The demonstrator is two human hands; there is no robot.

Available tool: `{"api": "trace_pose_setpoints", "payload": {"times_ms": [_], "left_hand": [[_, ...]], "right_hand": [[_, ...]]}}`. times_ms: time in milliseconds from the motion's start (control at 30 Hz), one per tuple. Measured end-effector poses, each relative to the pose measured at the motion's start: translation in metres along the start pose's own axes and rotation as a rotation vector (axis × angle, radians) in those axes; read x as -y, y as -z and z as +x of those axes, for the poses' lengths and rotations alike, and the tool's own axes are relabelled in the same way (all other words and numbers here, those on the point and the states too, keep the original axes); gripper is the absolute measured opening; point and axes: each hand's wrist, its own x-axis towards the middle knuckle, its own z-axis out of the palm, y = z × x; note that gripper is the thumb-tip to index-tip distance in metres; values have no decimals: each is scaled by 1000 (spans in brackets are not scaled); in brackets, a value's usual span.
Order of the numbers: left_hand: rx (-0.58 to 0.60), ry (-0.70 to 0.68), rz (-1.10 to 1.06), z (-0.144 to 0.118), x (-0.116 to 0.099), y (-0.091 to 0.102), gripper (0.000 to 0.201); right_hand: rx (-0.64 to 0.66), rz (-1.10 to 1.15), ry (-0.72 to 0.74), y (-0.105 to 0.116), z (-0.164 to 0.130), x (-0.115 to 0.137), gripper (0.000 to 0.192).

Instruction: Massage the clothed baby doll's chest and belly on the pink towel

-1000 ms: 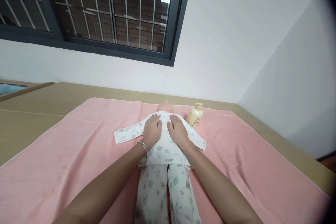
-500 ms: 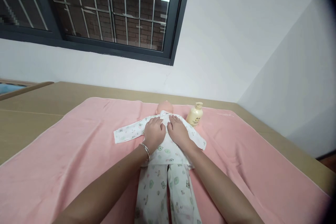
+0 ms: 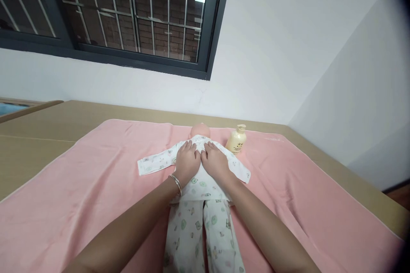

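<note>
A baby doll [image 3: 200, 130] lies on a pink blanket [image 3: 109, 179], its head toward the wall. It wears a white long-sleeved top [image 3: 205, 185] and matching trousers [image 3: 185, 234], both printed with small green and brown figures. My left hand [image 3: 187, 163] rests flat on the upper left of the top, a silver bangle at its wrist. Beside it, my right hand [image 3: 215, 162] lies palm down on the upper right. The thumbs are close together near the middle, and neither hand grasps anything. Both sleeves spread outward; the doll's face is not visible.
A cream pump bottle [image 3: 236, 140] stands on the blanket just right of the doll's shoulder. Under the blanket is a tan surface [image 3: 41, 136] that meets a white wall [image 3: 256, 51]. A dark-framed barred window [image 3: 134, 13] is above.
Both hands have slid slightly inward on the doll's top, the thumbs coming closer, and the cloth at the collar lies differently. The whole view has shifted a little.
</note>
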Motion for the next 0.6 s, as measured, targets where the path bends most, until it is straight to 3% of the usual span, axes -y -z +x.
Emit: {"api": "trace_pose_setpoints", "payload": {"times_ms": [233,400,600], "left_hand": [[-30,-24,27,-5,-4,3,38],[28,47,-43,2,3,-1,44],[5,54,-72,4,8,-5,42]], "right_hand": [[28,136,11,-14,13,-22,51],[0,48,4,0,0,-2,38],[21,-9,0,13,-13,16,32]]}}
